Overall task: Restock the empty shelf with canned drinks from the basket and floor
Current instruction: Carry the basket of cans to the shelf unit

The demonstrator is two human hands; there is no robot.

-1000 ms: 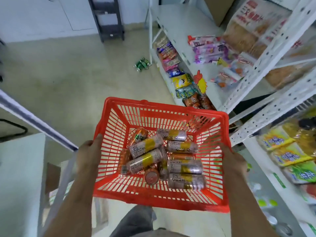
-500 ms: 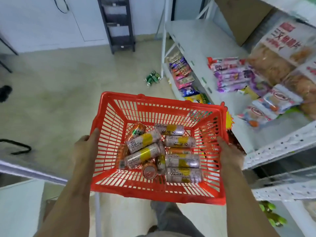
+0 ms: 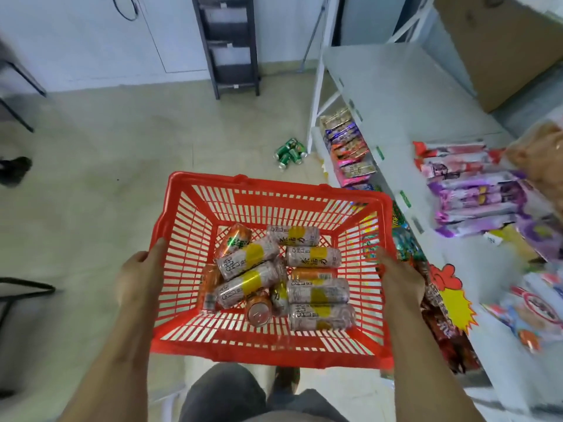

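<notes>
I carry a red plastic basket (image 3: 274,190) in front of me at waist height. My left hand (image 3: 138,277) grips its left rim and my right hand (image 3: 399,277) grips its right rim. Several pink-and-yellow and orange drink cans (image 3: 280,275) lie jumbled on the basket's bottom. A small cluster of green cans (image 3: 289,153) lies on the floor ahead, near the rack's white post. The bare white shelf (image 3: 393,86) stretches away at the upper right.
Snack packets (image 3: 466,190) cover the nearer part of the white shelf, with more packets (image 3: 347,147) on the lower level. A cardboard box (image 3: 493,44) stands at the back right. A dark rack (image 3: 228,44) stands against the far wall. Beige floor lies to the left.
The view has swung up and forward along the rack. The basket stays held between both hands, and the green cans and bare shelf are now closer and more central.
</notes>
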